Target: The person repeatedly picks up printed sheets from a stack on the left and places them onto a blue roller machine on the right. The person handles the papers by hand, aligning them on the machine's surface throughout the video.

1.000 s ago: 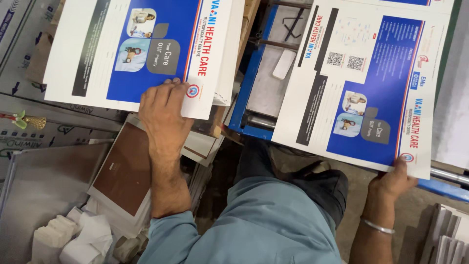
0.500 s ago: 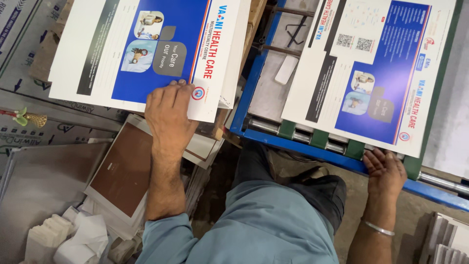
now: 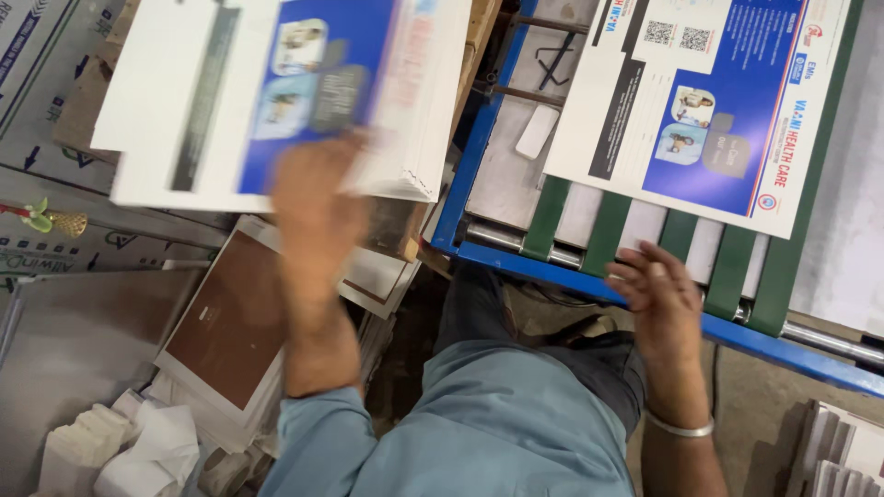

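Printed sheet [image 3: 709,101] farther from right hand [image 3: 658,294]

Stack of printed sheets [image 3: 276,101] at upper left, L hand [image 3: 318,198] on its near edge. Machine frame [image 3: 589,276] to the right; second printed sheet [image 3: 709,101] lies on its belts [image 3: 608,230], far side. R hand [image 3: 658,299] at frame's near rail, just below that sheet. Board [image 3: 230,322] under/near L forearm; crumpled paper [image 3: 129,451] bottom left.
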